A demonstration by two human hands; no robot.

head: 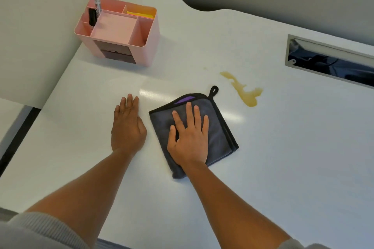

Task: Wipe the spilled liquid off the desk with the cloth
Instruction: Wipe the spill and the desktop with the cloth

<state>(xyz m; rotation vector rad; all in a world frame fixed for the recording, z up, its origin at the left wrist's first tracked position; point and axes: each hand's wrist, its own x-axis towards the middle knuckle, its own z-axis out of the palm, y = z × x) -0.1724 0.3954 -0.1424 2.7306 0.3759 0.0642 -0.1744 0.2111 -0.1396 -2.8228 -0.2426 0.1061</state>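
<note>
A folded grey cloth (220,137) with black trim, a purple patch and a hanging loop lies flat on the white desk (283,157). My right hand (189,137) rests palm-down on top of it, fingers spread, pressing rather than gripping. My left hand (128,127) lies flat on the bare desk just left of the cloth, fingers together, holding nothing. A yellowish-brown spill (245,92) streaks the desk beyond and to the right of the cloth, a short gap from its loop.
A pink desk organiser (145,46) with markers and yellow sticky notes stands at the back left. A rectangular cable slot (327,60) with a metal frame is sunk into the desk at the back right. The desk's left edge drops off near my left arm.
</note>
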